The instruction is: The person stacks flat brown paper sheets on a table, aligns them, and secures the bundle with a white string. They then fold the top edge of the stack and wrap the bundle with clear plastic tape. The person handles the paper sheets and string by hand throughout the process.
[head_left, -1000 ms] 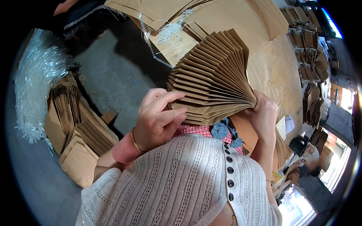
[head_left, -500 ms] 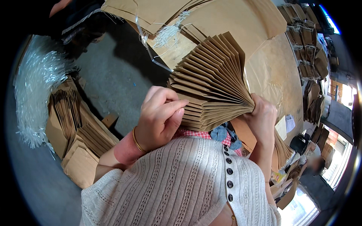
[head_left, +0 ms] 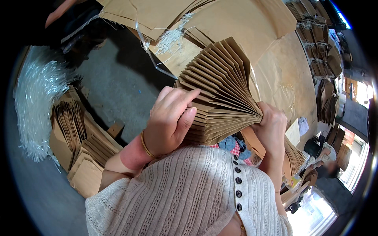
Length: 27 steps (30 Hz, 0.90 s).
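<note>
A thick stack of folded brown paper bags [head_left: 220, 76] is spread like a fan in front of my chest. My right hand [head_left: 272, 125] is closed around its narrow end, where the layers are squeezed together. At the wide end, my left hand [head_left: 167, 118] rests against the loose folded edges. Its index finger is stretched over the layers and the thumb stands apart from it, with nothing visibly gripped between them. The fingertips nearest the stack are partly hidden.
Large brown paper sheets [head_left: 252, 23] and a bunch of white strings [head_left: 172, 39] lie on the wooden table [head_left: 291, 70]. On the left are shiny clear plastic strips [head_left: 41, 102] and a carton [head_left: 114, 147] of bags. Tied bundles [head_left: 315, 43] stand at the right; a person [head_left: 327, 157] is farther off.
My left thumb and index finger have parted, and the index finger has stretched out over the fan's edges. The right hand keeps its hold; the stack has shifted slightly left and down.
</note>
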### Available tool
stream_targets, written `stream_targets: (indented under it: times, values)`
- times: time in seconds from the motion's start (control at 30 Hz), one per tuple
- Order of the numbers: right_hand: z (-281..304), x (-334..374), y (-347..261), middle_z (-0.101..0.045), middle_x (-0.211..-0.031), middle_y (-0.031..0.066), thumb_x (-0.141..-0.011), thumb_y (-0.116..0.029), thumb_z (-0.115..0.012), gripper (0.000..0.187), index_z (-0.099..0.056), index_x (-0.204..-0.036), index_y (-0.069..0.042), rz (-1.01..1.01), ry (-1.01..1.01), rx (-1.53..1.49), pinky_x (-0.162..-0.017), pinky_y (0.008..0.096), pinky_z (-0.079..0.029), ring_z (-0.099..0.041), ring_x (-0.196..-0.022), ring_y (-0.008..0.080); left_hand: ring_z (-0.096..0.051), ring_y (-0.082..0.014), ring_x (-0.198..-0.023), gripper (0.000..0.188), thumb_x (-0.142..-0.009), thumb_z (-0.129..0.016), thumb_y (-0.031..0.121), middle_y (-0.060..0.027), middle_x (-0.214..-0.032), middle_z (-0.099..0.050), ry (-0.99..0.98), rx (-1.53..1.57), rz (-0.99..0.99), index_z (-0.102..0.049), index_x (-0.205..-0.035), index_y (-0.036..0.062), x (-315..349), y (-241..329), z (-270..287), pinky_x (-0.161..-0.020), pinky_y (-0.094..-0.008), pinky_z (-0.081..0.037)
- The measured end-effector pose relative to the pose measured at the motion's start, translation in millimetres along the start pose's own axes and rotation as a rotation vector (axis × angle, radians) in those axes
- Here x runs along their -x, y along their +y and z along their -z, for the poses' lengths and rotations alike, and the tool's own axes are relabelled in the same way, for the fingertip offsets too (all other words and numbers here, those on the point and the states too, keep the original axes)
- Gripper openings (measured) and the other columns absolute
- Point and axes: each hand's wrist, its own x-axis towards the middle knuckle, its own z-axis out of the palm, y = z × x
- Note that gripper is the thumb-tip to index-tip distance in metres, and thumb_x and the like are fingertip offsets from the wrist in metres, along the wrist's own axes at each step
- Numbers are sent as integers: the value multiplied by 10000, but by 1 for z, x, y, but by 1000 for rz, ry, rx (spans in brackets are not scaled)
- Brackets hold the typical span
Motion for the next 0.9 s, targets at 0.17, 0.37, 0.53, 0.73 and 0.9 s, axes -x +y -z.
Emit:
stream_targets:
  times: [0.17, 0.37, 0.53, 0.73, 0.9]
  values:
    - [-2, 0, 0, -586, -680, 100, -589, -144, -756, 274, -614, -815, -82, -11, 15, -32, -555, 390, -445, -594, -638, 304, -507, -287, -765, 176, -833, -538, 75, -138, -851, -580, 25, -115, -110, -605, -948, -41, -4, -3, 3, -715, -360, -421]
    - [-1, -1, -2, -584, -673, 103, -584, -133, -754, 273, -615, -812, -73, -5, 30, -55, -554, 384, -446, -595, -636, 302, -517, -293, -768, 101, -827, -549, 71, -164, -938, -604, 25, -90, -176, -588, -849, -19, -12, -12, 0, -703, -358, -433]
    - [-1, -1, -2, -587, -673, 108, -571, -115, -757, 285, -618, -815, -69, -7, 37, -67, -557, 381, -449, -597, -639, 302, -507, -300, -746, 163, -828, -546, 59, -148, -858, -578, 52, 102, 8, -572, -941, -55, -18, -8, -2, -695, -362, -431]
    - [0, 0, -2, -588, -683, 105, -528, -94, -763, 335, -619, -829, -70, -10, 40, -80, -567, 386, -451, -594, -646, 303, -473, -254, -738, 247, -858, -503, 62, -123, -794, -519, -83, -56, -102, -581, -1033, -95, -30, -10, -1, -702, -312, -404]
    - [0, 0, -4, -587, -690, 95, -486, -99, -772, 387, -619, -840, -71, -23, 20, -80, -568, 384, -448, -591, -650, 299, -510, -319, -769, 128, -796, -554, 51, -155, -872, -591, 49, -111, -226, -618, -852, -44, -35, -15, -1, -722, -357, -431]
